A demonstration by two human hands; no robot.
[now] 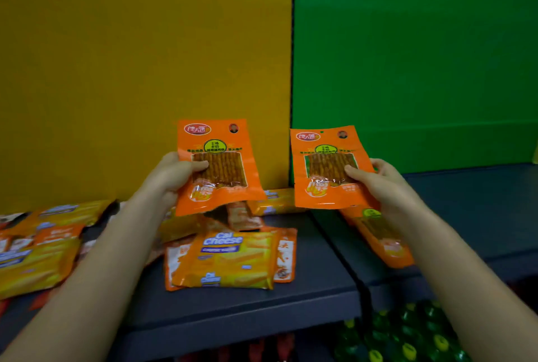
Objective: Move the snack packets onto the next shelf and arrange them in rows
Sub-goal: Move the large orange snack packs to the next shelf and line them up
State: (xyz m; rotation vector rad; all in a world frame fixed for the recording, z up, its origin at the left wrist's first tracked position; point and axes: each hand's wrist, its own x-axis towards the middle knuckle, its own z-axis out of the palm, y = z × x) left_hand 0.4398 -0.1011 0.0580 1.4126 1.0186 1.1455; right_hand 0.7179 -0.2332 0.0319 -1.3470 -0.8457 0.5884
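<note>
Shelf (pixel 318 277) lies below; my left hand (pixel 170 177) grips the first orange packet (pixel 219 140), my right hand (pixel 381 182) the second orange packet (pixel 326 142).

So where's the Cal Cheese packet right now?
In the head view the Cal Cheese packet lies flat on the left shelf, on top of other packets, just below the orange packet that the left hand holds up.
</note>
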